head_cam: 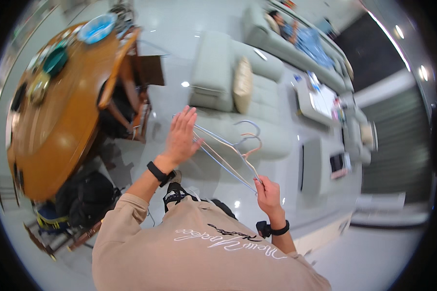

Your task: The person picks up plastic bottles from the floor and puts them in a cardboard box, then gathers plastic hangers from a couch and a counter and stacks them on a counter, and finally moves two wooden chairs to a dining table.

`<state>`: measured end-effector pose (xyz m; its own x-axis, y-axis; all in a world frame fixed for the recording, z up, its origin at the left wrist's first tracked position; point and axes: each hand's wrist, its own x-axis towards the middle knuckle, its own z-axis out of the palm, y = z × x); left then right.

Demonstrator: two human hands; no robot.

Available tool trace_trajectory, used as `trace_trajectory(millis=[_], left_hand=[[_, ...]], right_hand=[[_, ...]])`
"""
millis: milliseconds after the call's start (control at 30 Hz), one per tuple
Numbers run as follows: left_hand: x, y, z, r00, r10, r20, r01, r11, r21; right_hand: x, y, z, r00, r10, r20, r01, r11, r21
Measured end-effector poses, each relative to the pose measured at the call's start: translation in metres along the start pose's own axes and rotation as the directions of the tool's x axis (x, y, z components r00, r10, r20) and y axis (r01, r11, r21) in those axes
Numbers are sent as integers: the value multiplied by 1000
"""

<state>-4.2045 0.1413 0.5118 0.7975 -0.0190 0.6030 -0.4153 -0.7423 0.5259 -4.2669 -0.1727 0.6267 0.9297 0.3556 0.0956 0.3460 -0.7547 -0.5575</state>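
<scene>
Several thin clothes hangers, blue and copper-coloured, lie side by side in front of my chest, their hooks fanned slightly apart. My right hand is closed around one end of the bunch, thumb on top. At the opposite end, my left hand lies flat against the hangers, fingers straight and thumb apart. It covers their far ends; a bit of blue shows past the fingertips. Both wrists carry black bands.
To the left is a wooden table with basins and a chair beside it. A black bag sits nearer me. Ahead stands a grey sofa with a cushion. A person reclines on another sofa, beyond a low table.
</scene>
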Motion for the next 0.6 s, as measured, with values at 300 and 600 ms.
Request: trace_trajectory(millis=[300, 600], left_hand=[[17, 333, 226, 826, 476, 303, -329, 843, -425], [45, 535, 487, 535, 698, 475, -362, 698, -618]], right_hand=[[-280, 205, -198, 906, 396, -147, -355, 902, 245], [-388, 454, -306, 789, 613, -48, -465, 646, 606]])
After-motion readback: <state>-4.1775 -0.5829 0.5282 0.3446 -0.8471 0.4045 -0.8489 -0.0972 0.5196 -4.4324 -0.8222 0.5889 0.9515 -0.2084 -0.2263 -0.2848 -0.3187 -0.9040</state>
